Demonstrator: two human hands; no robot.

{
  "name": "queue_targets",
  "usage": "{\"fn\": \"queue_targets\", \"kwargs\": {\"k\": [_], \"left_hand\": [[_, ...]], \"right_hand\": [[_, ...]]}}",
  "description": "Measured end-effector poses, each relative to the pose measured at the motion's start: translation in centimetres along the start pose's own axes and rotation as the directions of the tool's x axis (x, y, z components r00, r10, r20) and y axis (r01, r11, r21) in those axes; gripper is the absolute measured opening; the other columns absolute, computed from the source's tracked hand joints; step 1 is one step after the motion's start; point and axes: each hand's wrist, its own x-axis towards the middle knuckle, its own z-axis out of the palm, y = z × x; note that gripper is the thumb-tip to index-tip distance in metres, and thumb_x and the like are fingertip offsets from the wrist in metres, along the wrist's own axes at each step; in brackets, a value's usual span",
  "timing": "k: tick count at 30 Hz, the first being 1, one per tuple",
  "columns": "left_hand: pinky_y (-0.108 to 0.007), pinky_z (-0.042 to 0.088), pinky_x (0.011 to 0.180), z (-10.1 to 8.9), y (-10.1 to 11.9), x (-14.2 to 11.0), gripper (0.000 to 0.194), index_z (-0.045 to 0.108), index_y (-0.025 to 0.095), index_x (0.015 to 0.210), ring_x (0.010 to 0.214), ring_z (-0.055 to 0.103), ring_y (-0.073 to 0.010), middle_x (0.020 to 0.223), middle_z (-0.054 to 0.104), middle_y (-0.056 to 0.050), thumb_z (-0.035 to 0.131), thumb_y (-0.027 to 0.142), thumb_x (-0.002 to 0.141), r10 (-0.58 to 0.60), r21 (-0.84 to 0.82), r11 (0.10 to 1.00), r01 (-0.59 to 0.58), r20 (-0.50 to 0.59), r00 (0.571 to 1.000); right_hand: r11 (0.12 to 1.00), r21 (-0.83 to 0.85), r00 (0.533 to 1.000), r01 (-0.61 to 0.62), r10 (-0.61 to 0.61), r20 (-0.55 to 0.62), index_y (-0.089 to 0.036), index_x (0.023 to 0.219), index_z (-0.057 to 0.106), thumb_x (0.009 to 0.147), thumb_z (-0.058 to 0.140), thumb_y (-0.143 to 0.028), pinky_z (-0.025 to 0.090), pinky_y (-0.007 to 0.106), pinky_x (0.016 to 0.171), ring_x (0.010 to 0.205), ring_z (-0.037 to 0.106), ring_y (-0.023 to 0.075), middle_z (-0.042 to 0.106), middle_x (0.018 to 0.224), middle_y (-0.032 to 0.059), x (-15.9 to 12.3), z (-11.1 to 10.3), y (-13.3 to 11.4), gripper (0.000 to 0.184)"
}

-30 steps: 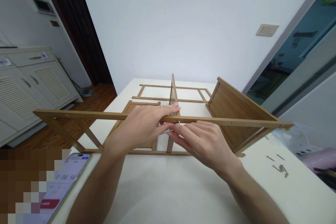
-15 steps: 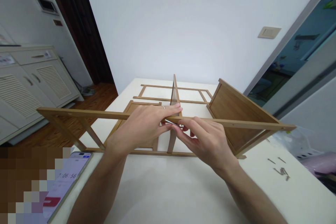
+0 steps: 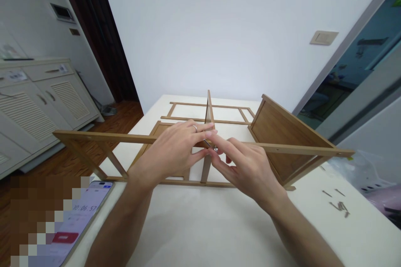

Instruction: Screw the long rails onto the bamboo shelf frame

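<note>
A wooden frame (image 3: pixel 117 137) stands on edge across the white table, its long top rail running left to right. A middle panel (image 3: pixel 209 108) meets that rail under my fingers. My left hand (image 3: pixel 175 146), with a ring on one finger, is closed over the rail at this joint. My right hand (image 3: pixel 242 164) pinches a thin silvery hex key (image 3: pixel 207 143) just in front of the joint; its tip is hidden by my fingers. At the right, a solid wooden panel (image 3: pixel 291 133) leans upright against the frame.
Behind lies another slatted frame (image 3: pixel 178 117) on the table (image 3: pixel 200 225). A flat panel (image 3: pixel 159 127) rests left of the middle. Several screws (image 3: pixel 340 207) lie at the right, near a clear plastic bag (image 3: pixel 354 171). A phone (image 3: pixel 84 217) showing a timer sits at front left.
My right fingers have turned the hex key and shifted up toward the rail, its angle now steeper. My left hand keeps its hold. The view has shifted slightly.
</note>
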Motion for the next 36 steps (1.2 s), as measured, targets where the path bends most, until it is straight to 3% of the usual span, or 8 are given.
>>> {"fn": "queue_targets", "kwargs": {"k": [4,7,11,15,18,24,29,36], "left_hand": [[-0.043,0.050,0.115,-0.5,0.0,0.5,0.044,0.064,0.028,0.143,0.133,0.064,-0.0249,0.143,0.070,-0.002,0.065,0.041,0.100,-0.019,-0.018,1.000,0.020,0.055,0.998],[-0.044,0.054,0.109,-0.9,-0.4,0.8,0.047,0.064,0.030,0.144,0.125,0.066,-0.0260,0.135,0.074,-0.004,0.066,0.046,0.099,-0.028,-0.001,1.000,0.028,0.092,0.995],[-0.044,0.053,0.110,-0.9,-0.9,0.6,0.045,0.064,0.032,0.142,0.129,0.061,-0.0250,0.141,0.071,-0.003,0.065,0.045,0.100,0.019,-0.018,1.000,-0.017,0.067,0.998],[-0.043,0.050,0.114,-0.4,-0.6,0.2,0.047,0.060,0.031,0.145,0.135,0.060,-0.0249,0.151,0.064,-0.002,0.063,0.044,0.100,-0.021,0.023,1.000,0.020,0.062,0.998],[-0.046,0.051,0.113,0.1,0.0,-0.1,0.053,0.054,0.031,0.150,0.134,0.063,-0.0282,0.146,0.068,-0.003,0.060,0.048,0.100,-0.092,0.075,0.993,0.087,0.057,0.994],[-0.047,0.054,0.107,0.1,0.5,-0.2,0.056,0.051,0.029,0.154,0.128,0.068,-0.0305,0.137,0.073,-0.007,0.057,0.047,0.102,-0.104,0.110,0.989,0.096,0.061,0.993],[-0.044,0.054,0.106,-0.5,0.1,-0.3,0.053,0.049,0.035,0.155,0.124,0.071,-0.0285,0.137,0.073,-0.003,0.056,0.044,0.102,-0.082,0.088,0.993,0.074,0.090,0.993],[-0.043,0.056,0.102,-0.4,0.0,-0.5,0.051,0.048,0.036,0.154,0.123,0.071,-0.0278,0.140,0.072,0.000,0.055,0.043,0.103,-0.086,0.066,0.995,0.080,0.100,0.991]], "right_hand": [[1.000,0.007,0.997,-0.005,0.005,0.078,-0.020,0.136,0.066,0.101,0.054,-0.013,0.040,0.021,0.057,0.055,0.053,0.0059,0.068,0.073,-0.0056,-0.1,-0.2,0.2,0.037],[1.000,0.003,0.998,-0.002,0.002,0.068,-0.022,0.138,0.064,0.101,0.054,-0.012,0.036,0.024,0.054,0.055,0.051,0.0070,0.067,0.072,-0.0062,-0.2,-0.2,0.3,0.040],[1.000,0.018,0.996,-0.013,0.011,0.093,-0.020,0.132,0.066,0.102,0.053,-0.014,0.033,0.025,0.054,0.055,0.052,0.0079,0.067,0.073,-0.0048,-0.3,-0.1,0.3,0.033],[0.997,0.057,0.990,-0.049,0.041,0.135,-0.020,0.127,0.065,0.106,0.053,-0.020,0.037,0.024,0.056,0.059,0.056,0.0081,0.072,0.082,-0.0024,-0.3,-0.5,0.4,0.024],[0.991,0.108,0.981,-0.075,0.054,0.189,-0.020,0.129,0.063,0.109,0.051,-0.026,0.041,0.024,0.058,0.060,0.058,0.0086,0.073,0.091,0.0002,-0.2,-1.0,0.6,0.024],[0.976,0.189,0.969,-0.110,0.064,0.237,-0.020,0.132,0.059,0.103,0.048,-0.010,0.053,0.026,0.064,0.075,0.067,0.0131,0.070,0.114,0.0071,0.0,-2.1,1.2,0.032],[0.966,0.214,0.963,-0.143,0.086,0.256,-0.023,0.132,0.062,0.103,0.053,-0.011,0.057,0.025,0.063,0.079,0.070,0.0116,0.059,0.140,0.0133,0.0,-2.9,1.5,0.032],[0.975,0.215,0.987,-0.059,0.024,0.159,-0.021,0.137,0.057,0.105,0.054,-0.012,0.061,0.026,0.081,0.102,0.075,0.0166,0.071,0.130,0.0094,-0.1,-2.3,1.8,0.034]]}}
